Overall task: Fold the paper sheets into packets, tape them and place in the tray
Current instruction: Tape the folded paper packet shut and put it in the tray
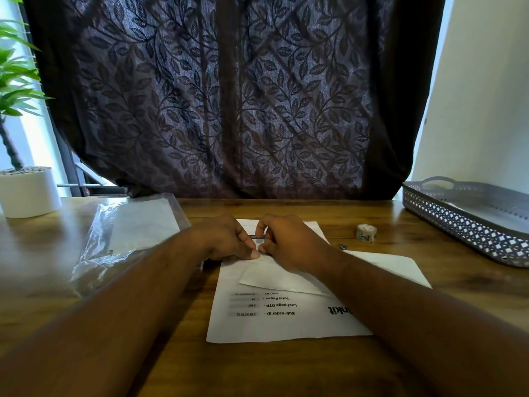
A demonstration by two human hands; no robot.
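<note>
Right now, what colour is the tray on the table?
The tray is grey, with diamond-shaped holes along its wall; the head view shows it.

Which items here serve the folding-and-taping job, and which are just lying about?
Job: left hand, right hand, folded paper, printed sheet, tape roll, tray.
Lying about: plastic sleeve with paper inside, potted plant, curtain.

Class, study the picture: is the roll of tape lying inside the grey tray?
No, the roll of tape sits on the wooden table, left of the grey tray and apart from it.
</note>
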